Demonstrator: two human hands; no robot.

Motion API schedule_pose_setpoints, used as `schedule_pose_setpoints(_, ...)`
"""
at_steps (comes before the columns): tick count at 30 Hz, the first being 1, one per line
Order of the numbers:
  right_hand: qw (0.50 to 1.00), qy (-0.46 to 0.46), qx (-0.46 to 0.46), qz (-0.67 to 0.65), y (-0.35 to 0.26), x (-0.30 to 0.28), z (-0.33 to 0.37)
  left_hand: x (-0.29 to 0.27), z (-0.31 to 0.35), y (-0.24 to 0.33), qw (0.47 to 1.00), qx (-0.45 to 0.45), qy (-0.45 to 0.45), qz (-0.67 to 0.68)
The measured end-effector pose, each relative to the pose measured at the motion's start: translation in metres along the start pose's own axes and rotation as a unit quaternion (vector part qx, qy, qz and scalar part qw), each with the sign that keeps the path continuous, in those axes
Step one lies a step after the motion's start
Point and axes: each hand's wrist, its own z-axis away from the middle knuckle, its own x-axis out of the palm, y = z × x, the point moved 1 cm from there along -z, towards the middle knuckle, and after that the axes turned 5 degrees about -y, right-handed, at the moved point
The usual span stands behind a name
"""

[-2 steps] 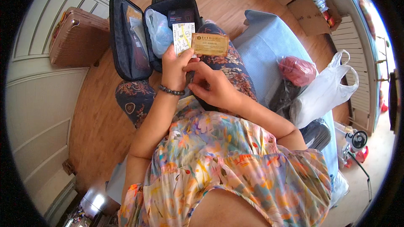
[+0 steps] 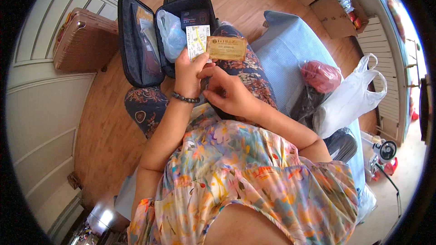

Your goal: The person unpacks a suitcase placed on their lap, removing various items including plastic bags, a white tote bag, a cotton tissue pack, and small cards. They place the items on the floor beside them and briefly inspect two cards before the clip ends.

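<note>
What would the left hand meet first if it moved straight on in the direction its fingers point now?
Probably the open dark suitcase on the floor. The left hand points up and away, holding a white card and a gold card, toward the clear plastic bag inside it. Depth is unclear.

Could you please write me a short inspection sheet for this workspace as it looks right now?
Surface: blue bed cover on which the person sits, over a wooden floor.
Job's things: white card and gold card, held up side by side.
Clutter: open black suitcase with a clear bag inside; white bag, red bag.
Grippers: left hand pinches both cards; right hand below, fingers curled, whether it grips anything cannot be told.
Cables: nothing seen.
Surroundings: brown suitcase by the wall, cardboard boxes.
</note>
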Motion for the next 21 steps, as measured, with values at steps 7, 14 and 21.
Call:
schedule_pose_setpoints(7,0.996,-0.085,-0.009,-0.028,-0.003,0.006,0.006,-0.003,-0.003,-0.001,1.000,0.001,0.019,0.009)
schedule_pose_setpoints(14,0.988,-0.101,0.020,-0.111,0.004,0.003,0.002,-0.005,0.000,-0.005,1.000,0.005,0.020,-0.008)
schedule_pose_setpoints(21,0.962,0.216,-0.003,0.168,0.006,-0.026,0.012,-0.009,0.001,-0.002,0.999,0.038,0.024,-0.030)
